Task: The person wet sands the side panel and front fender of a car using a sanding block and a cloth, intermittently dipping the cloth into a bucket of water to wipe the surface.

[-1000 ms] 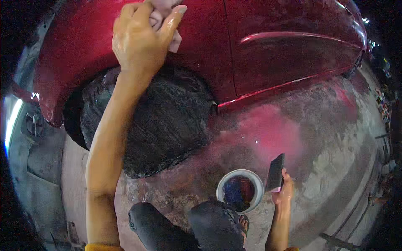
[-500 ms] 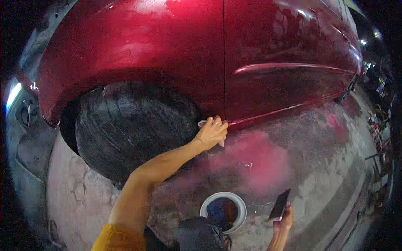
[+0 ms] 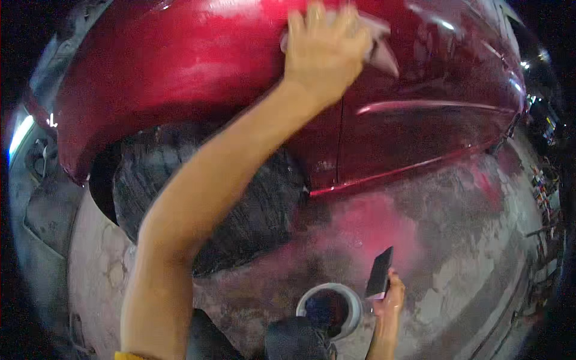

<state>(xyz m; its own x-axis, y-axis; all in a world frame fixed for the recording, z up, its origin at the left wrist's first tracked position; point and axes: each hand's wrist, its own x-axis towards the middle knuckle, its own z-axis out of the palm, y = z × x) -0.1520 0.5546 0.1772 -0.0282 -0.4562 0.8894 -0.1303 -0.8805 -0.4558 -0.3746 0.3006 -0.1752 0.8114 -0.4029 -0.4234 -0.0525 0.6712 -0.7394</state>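
High on the red car body [image 3: 198, 66], my left hand [image 3: 327, 51] is laid over a pale pinkish cloth [image 3: 382, 51]. Its fingers are spread across the cloth near the seam between fender and door, slightly blurred by motion. The cloth's loose corner sticks out to the right of the hand. Low on the right, my right hand [image 3: 391, 297] grips a flat dark rectangular block [image 3: 379, 273] with a paler pinkish edge. That block is held up in the air, away from the car.
A black covering hides the wheel [image 3: 252, 210] below the fender. A round pale-rimmed bucket [image 3: 354, 309] with dark contents stands beside my knees [image 3: 291, 336]. Pink overspray [image 3: 375, 225] marks the concrete floor. Assorted clutter [image 3: 543, 192] lies along the far right.
My left hand has gone from the sill behind the wheel up to the upper panel, with the cloth under it. My right hand and the block have shifted slightly left and up.
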